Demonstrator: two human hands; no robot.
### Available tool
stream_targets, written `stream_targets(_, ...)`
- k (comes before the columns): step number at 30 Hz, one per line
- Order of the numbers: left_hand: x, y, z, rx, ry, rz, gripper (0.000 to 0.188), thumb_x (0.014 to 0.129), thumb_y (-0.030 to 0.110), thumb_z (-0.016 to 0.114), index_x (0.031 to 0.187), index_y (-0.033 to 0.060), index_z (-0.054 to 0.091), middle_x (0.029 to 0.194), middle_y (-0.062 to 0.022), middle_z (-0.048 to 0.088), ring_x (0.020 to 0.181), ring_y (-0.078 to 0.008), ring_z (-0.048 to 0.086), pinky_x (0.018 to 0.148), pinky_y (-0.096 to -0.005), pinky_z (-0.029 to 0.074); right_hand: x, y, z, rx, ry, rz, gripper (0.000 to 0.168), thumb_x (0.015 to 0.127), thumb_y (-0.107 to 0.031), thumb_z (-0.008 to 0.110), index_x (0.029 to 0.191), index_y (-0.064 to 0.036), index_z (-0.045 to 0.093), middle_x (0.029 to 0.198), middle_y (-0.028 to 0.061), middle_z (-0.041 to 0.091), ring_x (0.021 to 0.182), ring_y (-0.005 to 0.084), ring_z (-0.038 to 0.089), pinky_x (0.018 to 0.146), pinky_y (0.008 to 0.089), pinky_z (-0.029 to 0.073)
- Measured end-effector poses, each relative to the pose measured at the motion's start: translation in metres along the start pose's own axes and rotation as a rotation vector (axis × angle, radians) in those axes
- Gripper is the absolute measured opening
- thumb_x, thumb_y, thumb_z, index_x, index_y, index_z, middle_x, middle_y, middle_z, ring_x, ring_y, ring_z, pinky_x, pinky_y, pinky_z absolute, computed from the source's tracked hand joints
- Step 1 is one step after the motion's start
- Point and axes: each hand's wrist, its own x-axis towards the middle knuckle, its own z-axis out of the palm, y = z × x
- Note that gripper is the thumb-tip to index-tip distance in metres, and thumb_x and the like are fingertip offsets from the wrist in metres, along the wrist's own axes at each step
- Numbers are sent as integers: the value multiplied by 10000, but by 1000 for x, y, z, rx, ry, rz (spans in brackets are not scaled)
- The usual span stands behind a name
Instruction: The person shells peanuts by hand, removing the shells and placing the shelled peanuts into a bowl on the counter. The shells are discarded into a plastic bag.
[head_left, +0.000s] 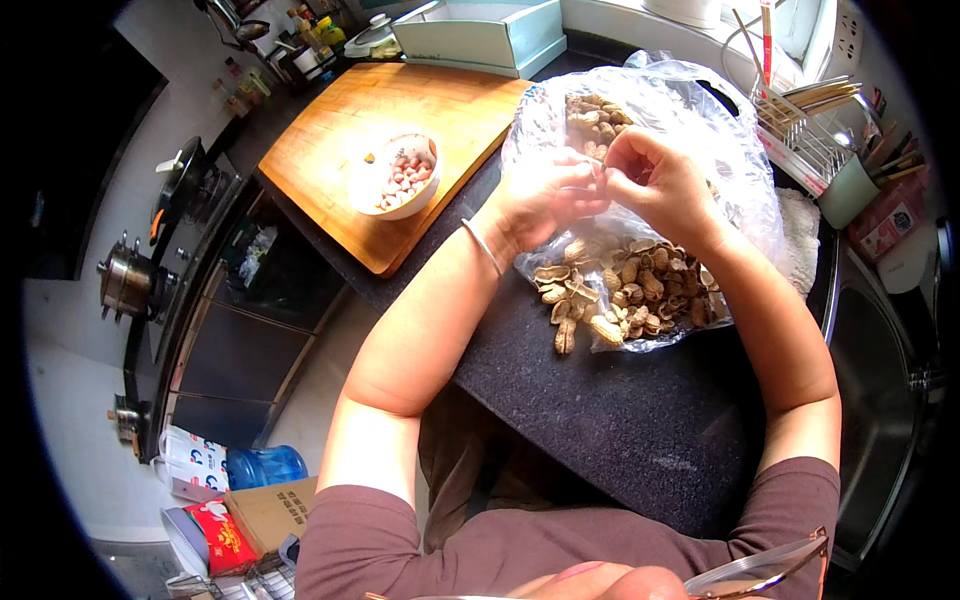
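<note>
My left hand (551, 191), with a bangle at the wrist, and my right hand (660, 180) meet fingertip to fingertip above a clear plastic bag (739, 157). Something small seems pinched between them; the fingers hide most of it. Behind my hands, whole peanuts (600, 120) show inside the bag. Nearer to me, a heap of peanut shells (649, 289) lies on the bag's plastic, and some spill onto the dark countertop (600, 420). To the left, a white bowl (412, 206) holding shelled pinkish peanuts rests on a wooden cutting board (322, 150).
Behind the board stands a light blue open box (472, 37). A wire rack (802, 112) with chopsticks and a green cup (847, 191) are at the right, beside a sink (870, 360). A stove with a steel pot (126, 281) is at the far left.
</note>
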Motion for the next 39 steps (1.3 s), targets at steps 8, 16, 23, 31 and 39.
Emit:
stream_targets(8, -3, 3, 4, 77, -9, -12, 169, 871, 67, 531, 1010, -29, 529, 962, -128, 598, 836, -172, 599, 784, -266, 515, 3, -2, -7, 133, -3, 155, 109, 758, -100, 613, 757, -6, 558, 645, 34, 561, 584, 82, 538, 547, 220, 450)
stream_targets(16, -17, 38, -7, 1083, 560, 973, 246, 864, -54, 466, 1064, 18, 591, 907, -72, 612, 746, -113, 582, 651, -227, 499, 12, -16, -48, 305, -129, 181, 127, 748, -138, 577, 797, -24, 548, 625, 16, 558, 532, 65, 541, 503, 201, 468)
stream_targets(23, -37, 63, -43, 1596, 989, 689, 240, 778, -12, 467, 942, 17, 639, 849, -175, 629, 807, -281, 619, 721, -336, 493, 6, -20, -53, -327, -520, 169, 152, 745, -137, 612, 717, 4, 561, 590, 23, 539, 510, 96, 536, 472, 221, 446)
stream_targets(31, -45, 69, -29, 1730, 1191, 292, 214, 791, 26, 529, 966, 66, 645, 848, -124, 655, 824, -281, 617, 762, -347, 479, 5, 19, -24, -922, -181, 21, 82, 710, -59, 624, 772, -18, 592, 798, 146, 596, 772, 301, 585, 706, 368, 465)
stream_targets(39, -10, 32, -7, 1255, 494, 1198, 121, 729, -8, 571, 819, 14, 648, 760, -135, 612, 701, -273, 580, 646, -349, 476, 7, 34, -20, -812, -95, 7, 199, 710, -116, 661, 837, 7, 569, 901, 193, 594, 894, 329, 577, 777, 380, 467)
